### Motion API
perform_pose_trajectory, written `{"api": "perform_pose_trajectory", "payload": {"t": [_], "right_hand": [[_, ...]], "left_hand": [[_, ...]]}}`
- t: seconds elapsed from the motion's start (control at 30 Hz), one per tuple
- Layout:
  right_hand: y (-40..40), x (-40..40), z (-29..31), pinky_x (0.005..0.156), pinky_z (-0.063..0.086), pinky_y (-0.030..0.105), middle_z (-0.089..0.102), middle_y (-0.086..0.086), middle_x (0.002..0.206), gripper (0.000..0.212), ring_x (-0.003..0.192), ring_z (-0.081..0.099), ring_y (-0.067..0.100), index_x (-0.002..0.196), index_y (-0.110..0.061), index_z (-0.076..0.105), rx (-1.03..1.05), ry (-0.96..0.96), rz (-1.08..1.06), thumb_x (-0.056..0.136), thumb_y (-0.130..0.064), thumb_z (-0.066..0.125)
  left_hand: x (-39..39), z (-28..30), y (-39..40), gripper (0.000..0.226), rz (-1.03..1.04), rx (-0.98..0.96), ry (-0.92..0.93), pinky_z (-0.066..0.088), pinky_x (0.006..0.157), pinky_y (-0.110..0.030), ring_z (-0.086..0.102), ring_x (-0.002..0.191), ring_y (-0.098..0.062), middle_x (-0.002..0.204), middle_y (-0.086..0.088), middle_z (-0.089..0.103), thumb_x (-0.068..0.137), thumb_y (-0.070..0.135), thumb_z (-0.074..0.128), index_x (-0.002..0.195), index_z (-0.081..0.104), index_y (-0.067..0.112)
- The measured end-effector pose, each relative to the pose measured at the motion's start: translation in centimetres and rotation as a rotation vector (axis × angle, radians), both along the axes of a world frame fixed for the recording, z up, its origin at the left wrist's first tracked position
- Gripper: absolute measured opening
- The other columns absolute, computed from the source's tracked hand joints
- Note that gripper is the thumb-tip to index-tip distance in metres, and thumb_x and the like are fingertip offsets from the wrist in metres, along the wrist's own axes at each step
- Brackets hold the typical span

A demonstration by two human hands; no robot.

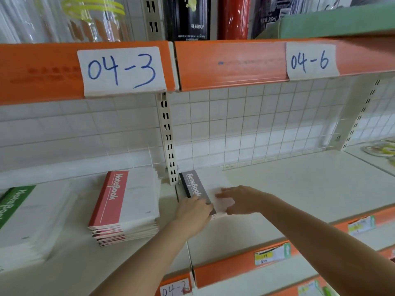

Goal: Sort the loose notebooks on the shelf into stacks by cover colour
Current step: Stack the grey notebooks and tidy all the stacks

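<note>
A grey-banded notebook (pixel 193 184) lies on the white shelf (pixel 277 189) just right of the upright post. My left hand (pixel 192 212) grips its near left corner. My right hand (pixel 241 199) lies on its white cover, fingers spread, thumb at the near edge. Whether more grey notebooks lie under it I cannot tell. Left of the post sits a stack of several red-banded notebooks (pixel 126 208). Further left, a blurred stack of green-banded notebooks (pixel 19 221) reaches the frame edge.
The slotted upright post (pixel 167 137) stands between the red and grey notebooks. An orange shelf edge with labels 04-3 (pixel 121 70) and 04-6 (pixel 310 60) hangs overhead. Wire mesh backs the shelf. A roll of tape (pixel 380 149) lies far right. Price tags (pixel 271 254) line the lower shelf edge.
</note>
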State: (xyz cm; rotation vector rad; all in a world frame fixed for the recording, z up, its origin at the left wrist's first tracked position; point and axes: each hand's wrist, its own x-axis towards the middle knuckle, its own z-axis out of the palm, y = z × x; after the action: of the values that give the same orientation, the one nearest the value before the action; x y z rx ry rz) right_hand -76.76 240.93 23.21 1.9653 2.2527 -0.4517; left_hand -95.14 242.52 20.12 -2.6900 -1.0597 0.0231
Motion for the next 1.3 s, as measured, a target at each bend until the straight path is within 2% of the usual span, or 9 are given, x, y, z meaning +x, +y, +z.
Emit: {"api": "perform_pose_trajectory", "payload": {"t": [0.3,0.43,0.5,0.57,0.73,0.87,0.97,1.1,1.3], "right_hand": [[-0.7,-2.0,0.5,0.109,0.03,0.033,0.034,-0.003,0.152,0.065,0.138,0.033,0.018,0.148,-0.026,0.03,0.295,-0.007,0.112,0.088,-0.035,0.054],[-0.4,-4.4,0.8,0.107,0.031,0.029,0.042,0.0,0.147,0.061,0.134,0.039,0.02,0.146,-0.021,0.035,0.457,0.021,0.188,0.088,-0.031,0.054],[-0.4,-5.9,0.8,0.107,0.032,0.03,0.048,0.004,0.142,0.06,0.132,0.043,0.024,0.142,-0.018,0.043,0.495,0.06,0.233,0.085,-0.03,0.055],[-0.3,-7.6,0.8,0.108,0.031,0.031,0.05,0.005,0.14,0.059,0.131,0.044,0.026,0.141,-0.018,0.045,0.53,0.072,0.265,0.084,-0.032,0.055],[-0.4,-13.5,1.6,0.111,0.027,0.036,0.046,0.005,0.144,0.061,0.134,0.04,0.025,0.145,-0.019,0.039,0.571,0.07,0.317,0.089,-0.034,0.057],[-1.3,-19.1,2.4,0.111,0.026,0.033,0.04,0.002,0.148,0.061,0.138,0.035,0.022,0.147,-0.021,0.033,0.589,0.071,0.368,0.092,-0.035,0.054],[-2.5,-23.4,2.8,0.104,0.037,0.036,0.054,0.006,0.136,0.056,0.127,0.049,0.025,0.139,-0.016,0.047,0.651,0.102,0.384,0.086,-0.03,0.06],[-4.3,-29.9,2.9,0.081,0.053,0.039,0.069,0.011,0.106,0.048,0.098,0.065,0.032,0.117,-0.01,0.063,0.723,0.169,0.381,0.071,-0.023,0.061],[-7.1,-40.0,3.1,0.086,0.053,0.042,0.069,0.011,0.11,0.046,0.102,0.065,0.031,0.119,-0.009,0.063,0.782,0.2,0.413,0.074,-0.017,0.066]], "left_hand": [[-3.1,2.3,-0.4,0.037,0.023,0.038,0.021,0.039,0.092,-0.037,0.052,0.113,-0.027,0.123,-0.005,0.058,0.099,0.035,0.037,0.124,0.056,0.015],[-6.4,3.6,-0.6,0.035,-0.101,0.137,-0.111,0.048,0.061,-0.027,0.064,0.067,-0.02,0.072,0.002,0.064,0.079,0.031,0.035,0.076,0.067,0.017],[-8.4,3.8,-0.7,0.032,-0.089,0.183,-0.134,0.048,0.057,-0.025,0.061,0.061,-0.018,0.065,0.004,0.06,0.075,0.031,0.035,0.068,0.064,0.018],[-10.5,4.5,-0.9,0.034,-0.044,0.158,-0.143,0.05,0.062,-0.028,0.062,0.067,-0.019,0.071,0.003,0.063,0.078,0.031,0.034,0.073,0.065,0.017],[-16.3,6.7,-2.4,0.036,0.101,0.11,-0.115,0.046,0.09,-0.037,0.061,0.104,-0.026,0.115,-0.005,0.065,0.095,0.03,0.041,0.116,0.063,0.012],[-21.7,7.7,-4.1,0.044,0.12,0.146,-0.138,0.051,0.075,-0.032,0.067,0.085,-0.022,0.093,0.0,0.07,0.086,0.034,0.032,0.097,0.069,0.015],[-26.3,7.7,-5.8,0.041,0.151,0.132,-0.181,0.047,0.085,-0.034,0.063,0.098,-0.021,0.107,0.001,0.068,0.092,0.034,0.035,0.111,0.066,0.015],[-32.9,8.1,-8.6,0.044,0.205,0.12,-0.17,0.05,0.074,-0.034,0.066,0.084,-0.022,0.093,0.0,0.07,0.084,0.036,0.031,0.095,0.067,0.015],[-44.0,8.0,-12.3,0.031,0.233,0.148,-0.181,0.053,0.08,-0.036,0.067,0.094,-0.022,0.106,-0.002,0.071,0.09,0.03,0.052,0.109,0.07,0.013]]}}
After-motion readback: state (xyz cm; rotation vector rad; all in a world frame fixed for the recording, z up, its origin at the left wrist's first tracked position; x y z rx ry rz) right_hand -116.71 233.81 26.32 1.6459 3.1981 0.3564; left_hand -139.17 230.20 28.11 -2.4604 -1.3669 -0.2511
